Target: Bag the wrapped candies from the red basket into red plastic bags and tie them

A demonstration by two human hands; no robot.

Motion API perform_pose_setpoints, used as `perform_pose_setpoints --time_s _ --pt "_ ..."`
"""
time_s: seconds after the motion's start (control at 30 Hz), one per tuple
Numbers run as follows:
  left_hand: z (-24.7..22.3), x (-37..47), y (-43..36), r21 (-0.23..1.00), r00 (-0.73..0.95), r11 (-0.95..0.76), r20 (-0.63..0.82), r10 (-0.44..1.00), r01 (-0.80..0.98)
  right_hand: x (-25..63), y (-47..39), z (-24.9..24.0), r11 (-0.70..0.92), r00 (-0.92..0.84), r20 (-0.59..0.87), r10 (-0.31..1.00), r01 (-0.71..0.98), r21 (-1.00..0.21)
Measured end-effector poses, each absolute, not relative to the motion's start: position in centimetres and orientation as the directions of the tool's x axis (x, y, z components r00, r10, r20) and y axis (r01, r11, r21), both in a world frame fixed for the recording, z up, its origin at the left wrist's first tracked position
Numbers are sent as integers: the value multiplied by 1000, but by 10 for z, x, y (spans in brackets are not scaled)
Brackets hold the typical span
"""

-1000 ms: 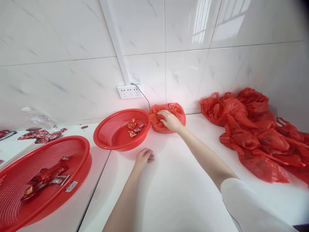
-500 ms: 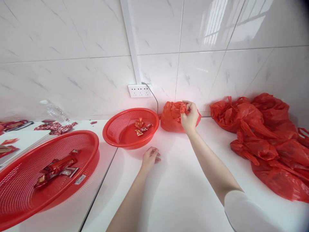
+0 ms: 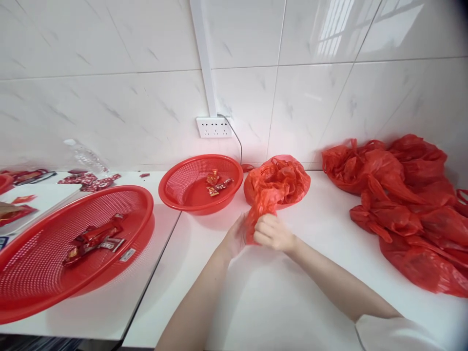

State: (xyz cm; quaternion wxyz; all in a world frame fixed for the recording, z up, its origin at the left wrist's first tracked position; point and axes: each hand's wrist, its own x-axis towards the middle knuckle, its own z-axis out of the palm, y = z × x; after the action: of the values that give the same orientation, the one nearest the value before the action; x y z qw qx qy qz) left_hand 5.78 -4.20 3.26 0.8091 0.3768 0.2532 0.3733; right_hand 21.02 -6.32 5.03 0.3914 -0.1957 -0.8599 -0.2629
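Note:
My right hand (image 3: 273,233) is closed on a crumpled red plastic bag (image 3: 261,204) and holds it toward me over the white table. My left hand (image 3: 237,236) is at the left side of the same plastic, its fingers partly hidden behind it; I cannot tell how firmly it grips. Behind my hands lies a rounded bundle of thin red plastic (image 3: 292,180), and the held part runs up to it. Whether the two are one piece is unclear. To the left of the bundle stands a red mesh basket (image 3: 175,197) with several wrapped candies (image 3: 215,183).
A larger red basket (image 3: 32,273) at the left holds several red packets (image 3: 97,234). Filled-looking red plastic bags (image 3: 402,195) are heaped on the right. A clear bottle (image 3: 86,156) and loose wrappers (image 3: 97,183) lie by the wall, below a power socket (image 3: 214,127).
My right hand has come back from the wall toward me, drawing red plastic out from the bundle. My left hand has moved slightly right to meet it. The bundle's top has spread open.

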Motion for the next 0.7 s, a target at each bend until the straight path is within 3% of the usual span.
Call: perform_pose_setpoints --time_s 0.1,0.27,0.37,0.47,0.57,0.63,0.7 --pt "41 59 -48 793 567 379 -52 822 -477 198 -82 44 860 -640 755 141 458 227" --pt "46 46 -34 833 241 231 -121 963 -503 206 -96 45 872 -559 715 420 467 -147" --pt "48 33 -23 857 38 102 -96 995 -506 227 -100 51 845 -680 502 535 453 -286" --pt "53 24 -21 916 -41 -23 7 999 -402 240 -106 58 807 -766 294 572 462 -368" --pt "58 21 -27 959 10 -168 175 985 -227 237 -112 66 703 -500 498 708 563 -435" --pt "64 23 -33 954 88 -281 290 953 -100 228 -112 75 681 -302 648 699 559 -473" --pt "73 27 -40 916 178 -400 394 902 -1 218 -109 87 680 -258 663 703 518 -519"
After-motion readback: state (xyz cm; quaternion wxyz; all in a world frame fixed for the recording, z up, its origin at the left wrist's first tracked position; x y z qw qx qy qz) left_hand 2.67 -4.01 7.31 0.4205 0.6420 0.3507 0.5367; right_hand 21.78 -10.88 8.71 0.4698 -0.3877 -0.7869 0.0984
